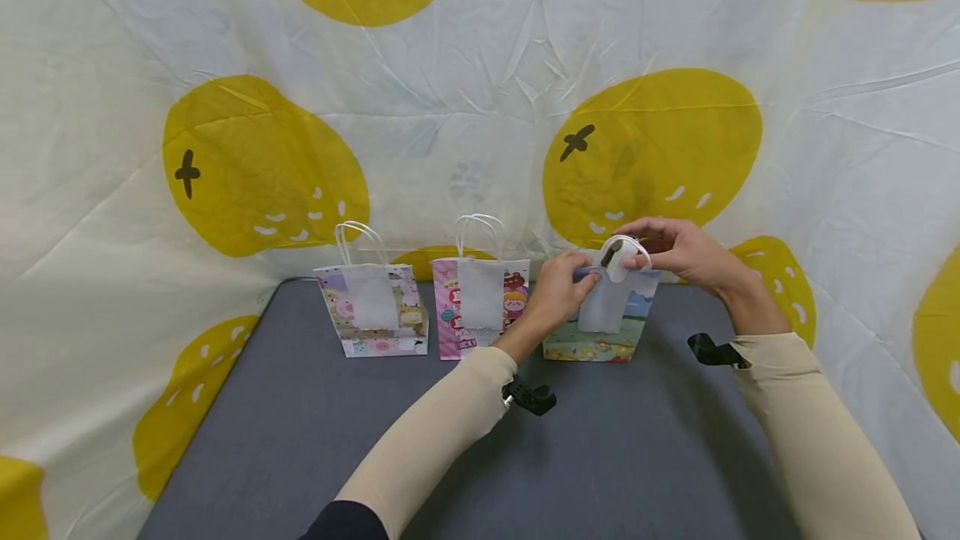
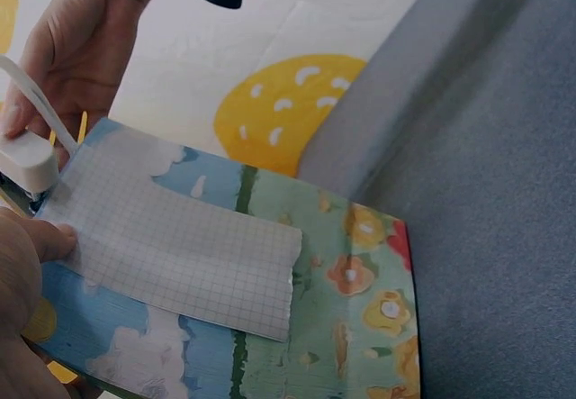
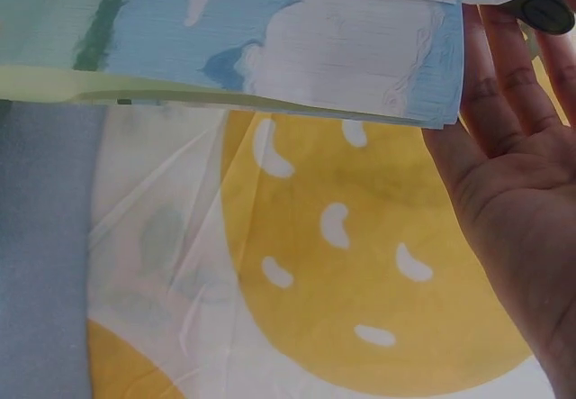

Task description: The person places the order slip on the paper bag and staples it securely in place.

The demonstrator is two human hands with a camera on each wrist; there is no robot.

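A small paper gift bag [image 1: 596,348] painted with sky, grass and flowers stands on the right side of the table, a white gridded paper sheet [image 2: 189,246] on its front. My left hand [image 1: 558,283] grips the bag's top rim, thumb on the front by the sheet's upper end. Over the bag's mouth, my right hand [image 1: 681,252] pinches a small white and dark object [image 1: 619,263]; its kind cannot be told. In the left wrist view the right thumb lies on its rounded white end. The white cord handle [image 1: 636,240] arches beside that object.
Two more gift bags stand to the left: a pink one [image 1: 447,315] in the middle and one with animal prints [image 1: 386,346] farther left, both with upright white handles. The grey table [image 1: 337,440] ends at a white cloth backdrop [image 1: 465,140] with yellow shapes.
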